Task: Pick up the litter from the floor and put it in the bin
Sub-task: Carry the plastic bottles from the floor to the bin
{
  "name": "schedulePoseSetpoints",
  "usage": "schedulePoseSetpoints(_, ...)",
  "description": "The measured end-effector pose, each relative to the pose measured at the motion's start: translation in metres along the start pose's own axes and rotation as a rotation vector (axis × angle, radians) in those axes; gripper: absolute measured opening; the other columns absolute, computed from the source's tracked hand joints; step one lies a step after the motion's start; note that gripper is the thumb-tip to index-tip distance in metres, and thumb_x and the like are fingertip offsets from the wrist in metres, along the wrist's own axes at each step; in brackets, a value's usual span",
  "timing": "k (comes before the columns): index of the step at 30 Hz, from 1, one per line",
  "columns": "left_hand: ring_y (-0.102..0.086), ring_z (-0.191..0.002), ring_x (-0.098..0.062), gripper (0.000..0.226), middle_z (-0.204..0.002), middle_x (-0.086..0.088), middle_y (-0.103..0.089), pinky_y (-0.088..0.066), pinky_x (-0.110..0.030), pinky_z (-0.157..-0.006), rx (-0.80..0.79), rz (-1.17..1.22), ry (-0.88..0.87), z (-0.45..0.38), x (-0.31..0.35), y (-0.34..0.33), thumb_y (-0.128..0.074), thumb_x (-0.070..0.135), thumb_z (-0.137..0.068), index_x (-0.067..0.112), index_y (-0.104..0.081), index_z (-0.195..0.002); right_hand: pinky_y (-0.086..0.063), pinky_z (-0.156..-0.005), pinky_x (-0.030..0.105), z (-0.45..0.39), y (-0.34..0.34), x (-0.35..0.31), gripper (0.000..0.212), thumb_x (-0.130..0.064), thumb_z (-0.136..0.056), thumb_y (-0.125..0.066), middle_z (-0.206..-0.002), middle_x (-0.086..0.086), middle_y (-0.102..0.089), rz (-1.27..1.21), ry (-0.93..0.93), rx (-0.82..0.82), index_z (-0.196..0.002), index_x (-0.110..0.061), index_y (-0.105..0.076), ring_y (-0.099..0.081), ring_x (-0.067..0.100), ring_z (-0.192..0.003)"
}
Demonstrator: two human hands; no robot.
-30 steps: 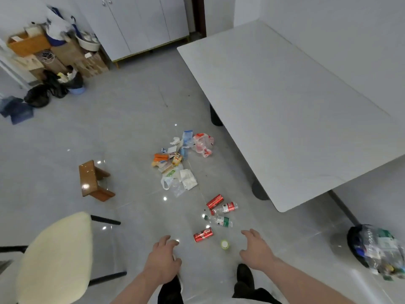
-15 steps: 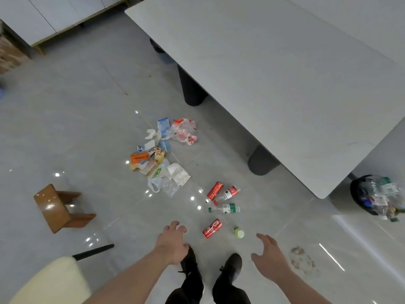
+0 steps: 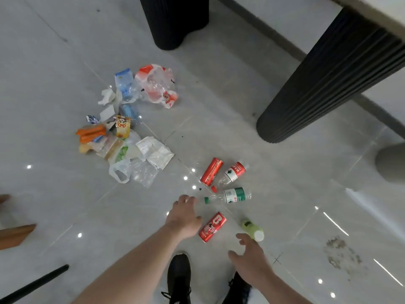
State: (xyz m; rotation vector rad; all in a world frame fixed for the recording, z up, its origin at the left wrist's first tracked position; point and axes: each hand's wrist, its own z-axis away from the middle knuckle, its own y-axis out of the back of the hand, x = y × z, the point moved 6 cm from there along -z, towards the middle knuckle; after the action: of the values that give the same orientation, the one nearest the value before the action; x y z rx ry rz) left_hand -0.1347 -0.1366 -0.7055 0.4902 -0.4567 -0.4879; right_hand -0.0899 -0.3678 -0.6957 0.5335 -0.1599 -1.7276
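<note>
litter on the grey tiled floor [image 3: 65, 62], none picked up. lower centre of frame: red can [image 3: 212, 227] lying on its side, just right of the left hand [image 3: 184, 218]; small green bottle with white cap [image 3: 252, 229] lying just right of the can, close above the right hand [image 3: 252, 257]. above them a clear bottle with green label and green cap [image 3: 230, 195], on its side, cap near the left hand's fingertips. further up a second red can [image 3: 212, 171] and a clear bottle with red label [image 3: 233, 172] side by side, a loose red cap [image 3: 214, 189] just below them.

left hand fingers spread and relaxed, holding nothing, hovering beside the near can; cannot tell if it touches. right hand also spread open, empty.

centre left of frame: pile of wrappers and bags, incl. white crumpled wrapper [image 3: 155, 152], clear plastic bag [image 3: 131, 172], orange packet [image 3: 91, 132], yellow cartoon carton [image 3: 122, 127]. above that a red and clear plastic bag [image 3: 156, 85], blue packet [image 3: 124, 83], white tissue [image 3: 107, 96].

two black ribbed desk legs, one top centre [image 3: 173, 20], one right [image 3: 324, 84]. black shoes [image 3: 178, 279] bottom centre. dirty stain [image 3: 341, 255] on tiles lower right. bin not in frame.
</note>
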Motion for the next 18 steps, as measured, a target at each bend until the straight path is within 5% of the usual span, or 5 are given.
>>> schedulePoseSetpoints(5, -0.043, -0.132, -0.029, 0.065, -0.149, -0.008, -0.036, -0.042, -0.041, -0.109, 0.096, 0.005, -0.068, -0.112, -0.009, -0.029, -0.062, 0.032, -0.092, 0.018, -0.036, -0.150, -0.055, -0.071, 0.032, -0.125, -0.078, 0.021, 0.071, -0.043, -0.086, -0.068, -0.140, 0.004, -0.050, -0.218, -0.130, 0.015, -0.146, -0.024, -0.036, -0.063, 0.019, -0.098)
schedulePoseSetpoints(9, -0.046, -0.128, -0.027, 0.061, -0.145, -0.006, -0.039, -0.044, -0.042, -0.108, 0.143, -0.022, -0.154, -0.175, -0.013, -0.042, -0.066, 0.030, -0.089, 0.024, -0.044, -0.145, -0.048, -0.085, 0.036, -0.191, -0.110, 0.036, 0.086, -0.048, -0.082, -0.070, -0.138, 0.011, -0.052, -0.291, -0.229, 0.112, -0.150, -0.015, -0.029, -0.056, 0.027, -0.115)
schedulePoseSetpoints(12, -0.048, -0.124, -0.024, 0.053, -0.138, -0.005, -0.043, -0.048, -0.040, -0.103, 0.206, -0.135, -0.245, -0.202, -0.011, -0.051, -0.069, 0.033, -0.090, 0.024, -0.053, -0.139, -0.056, -0.086, 0.044, -0.218, -0.126, 0.049, 0.098, -0.054, -0.072, -0.073, -0.131, 0.011, -0.054, -0.371, -0.307, 0.142, -0.148, -0.012, -0.028, -0.061, 0.030, -0.110)
schedulePoseSetpoints(18, -0.046, -0.129, -0.025, 0.053, -0.144, -0.002, -0.036, -0.054, -0.041, -0.096, 0.195, -0.337, -0.454, -0.211, -0.012, -0.108, -0.070, 0.030, -0.082, 0.029, -0.052, -0.132, -0.046, -0.095, 0.041, -0.214, -0.111, 0.049, 0.074, -0.055, -0.089, -0.058, -0.145, 0.002, -0.040, -0.125, -0.177, 0.284, -0.147, -0.021, -0.028, -0.052, 0.028, -0.125)
